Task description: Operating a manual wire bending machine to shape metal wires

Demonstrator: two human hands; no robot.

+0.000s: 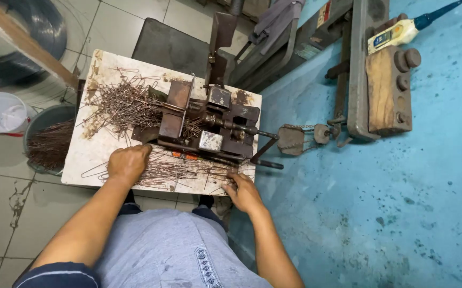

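Both hands, left (128,163) and right (243,193), seemingly press (fingers curled) thin rusty wire rods (180,172).

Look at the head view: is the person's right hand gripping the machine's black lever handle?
No, the right hand rests on the straight wires at the table's near edge, apart from the lever handle.

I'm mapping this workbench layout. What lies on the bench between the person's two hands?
In the head view, a loose row of thin straight wire rods lies on the white bench top, spanning from the left hand to the right hand.
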